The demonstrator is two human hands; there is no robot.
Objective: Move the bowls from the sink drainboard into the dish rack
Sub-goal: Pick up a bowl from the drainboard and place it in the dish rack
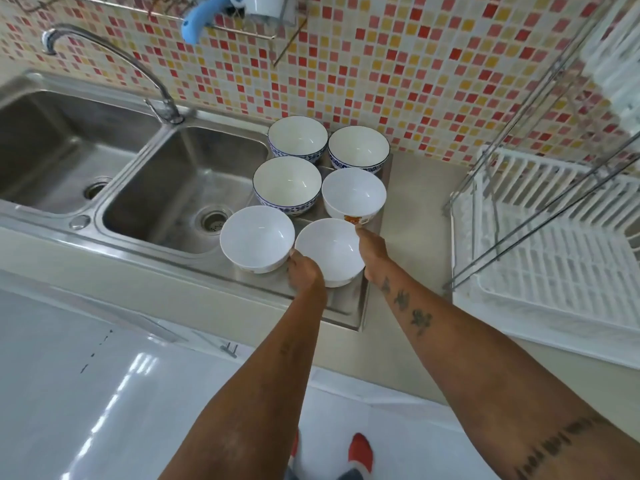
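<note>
Several white bowls stand upright on the steel drainboard [346,306], in pairs. The nearest one, a plain white bowl [329,249], is gripped from both sides: my left hand [304,273] on its left wall, my right hand [372,252] on its right wall. Beside it to the left is another plain bowl [257,237]. Behind stand a white bowl with an orange label [353,192] and a blue-patterned bowl [287,183]. Two more blue-patterned bowls [298,136] [358,147] sit by the wall. The white plastic dish rack [554,244] lies to the right.
A double steel sink [180,188] with a curved tap [114,60] lies left of the drainboard. A metal wire frame [519,168] rises over the dish rack. The mosaic-tiled wall [415,64] is behind. A wall rail holds a blue handle [199,20].
</note>
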